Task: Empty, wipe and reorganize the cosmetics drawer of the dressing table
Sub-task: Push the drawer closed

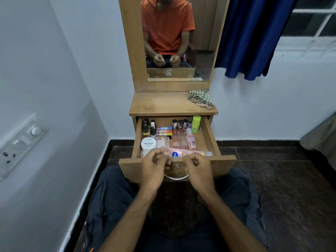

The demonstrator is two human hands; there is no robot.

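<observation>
The drawer stood open beneath the tabletop, cosmetics ranked in neat rows, cloth far right on top, left hand and right hand loosely curled, seemingly empty, above the pink tube along the near edge, suggesting reorganizing nearly complete.

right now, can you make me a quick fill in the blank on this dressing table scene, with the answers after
1. The drawer of the dressing table is pulled ____.
2. The checked cloth lies on the tabletop, toward its ____ side.
3. The white round jar reads "NAIL ____".
4. The tall bottle at the drawer's back right is bright ____.

Missing words: open; right; POLISH; green
</observation>
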